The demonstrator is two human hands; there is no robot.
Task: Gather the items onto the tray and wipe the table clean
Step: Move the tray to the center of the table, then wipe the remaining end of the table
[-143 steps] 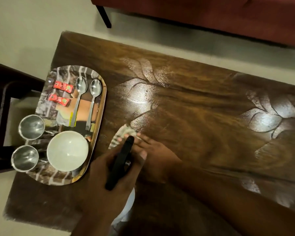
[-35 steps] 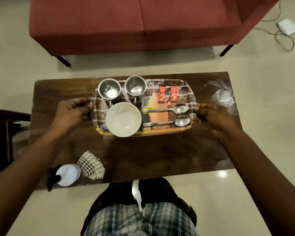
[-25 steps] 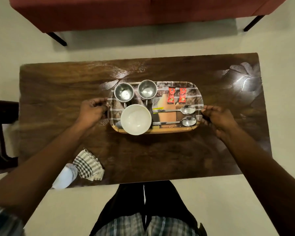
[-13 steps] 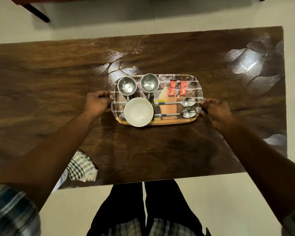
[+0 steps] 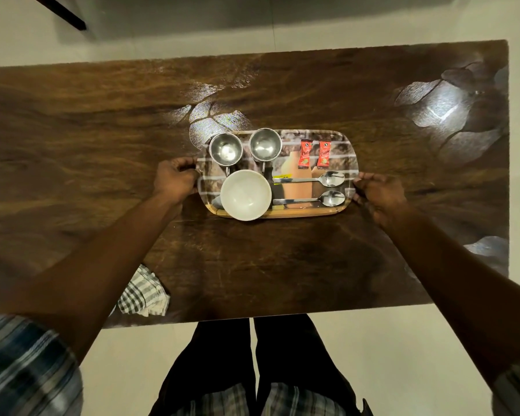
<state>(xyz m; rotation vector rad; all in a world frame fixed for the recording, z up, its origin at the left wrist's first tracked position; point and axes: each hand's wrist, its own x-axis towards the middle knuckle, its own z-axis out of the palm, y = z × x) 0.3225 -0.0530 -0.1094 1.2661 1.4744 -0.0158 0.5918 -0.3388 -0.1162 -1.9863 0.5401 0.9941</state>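
The printed tray (image 5: 349, 163) rests in the middle of the dark wooden table (image 5: 72, 145). On it stand two steel cups (image 5: 225, 149) (image 5: 265, 145), a white bowl (image 5: 246, 195), two red sachets (image 5: 305, 154) (image 5: 324, 154) and two spoons (image 5: 327, 179) (image 5: 329, 198). My left hand (image 5: 174, 180) grips the tray's left end. My right hand (image 5: 379, 195) grips its right end. A checked cloth (image 5: 144, 295) lies near the front edge, partly hidden by my left forearm.
Pale floor surrounds the table. A dark furniture leg (image 5: 69, 16) shows at the top left. My legs (image 5: 252, 370) stand against the table's near edge. Shiny leaf patterns (image 5: 442, 106) mark the tabletop at the right and behind the tray.
Earlier I was wiping the table with the cloth, tray at the left. Since then both hands hold the tray at the centre; my view has moved closer and more overhead. The tray barely shifts.
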